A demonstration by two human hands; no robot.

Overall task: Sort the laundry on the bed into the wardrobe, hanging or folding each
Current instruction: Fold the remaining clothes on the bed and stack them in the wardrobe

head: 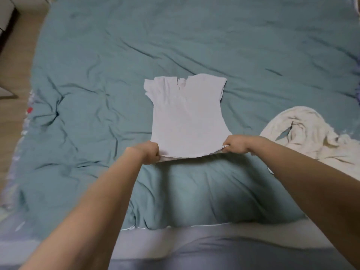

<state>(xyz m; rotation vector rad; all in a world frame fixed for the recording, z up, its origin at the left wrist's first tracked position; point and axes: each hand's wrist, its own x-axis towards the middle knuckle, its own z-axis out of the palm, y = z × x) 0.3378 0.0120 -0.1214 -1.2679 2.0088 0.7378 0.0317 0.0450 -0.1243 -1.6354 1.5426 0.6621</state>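
A pale lilac short-sleeved top lies flat on the teal bed cover, its neck pointing away from me and its sleeves folded inward. My left hand pinches the hem's left corner. My right hand pinches the hem's right corner. The hem is lifted slightly off the cover between the two hands. A crumpled cream garment lies to the right of the top, partly behind my right forearm.
The bed's left edge meets a wooden floor, with dark furniture at the top left. A patterned fabric strip runs along the left bed edge. The cover's near end bulges over the bed's front edge.
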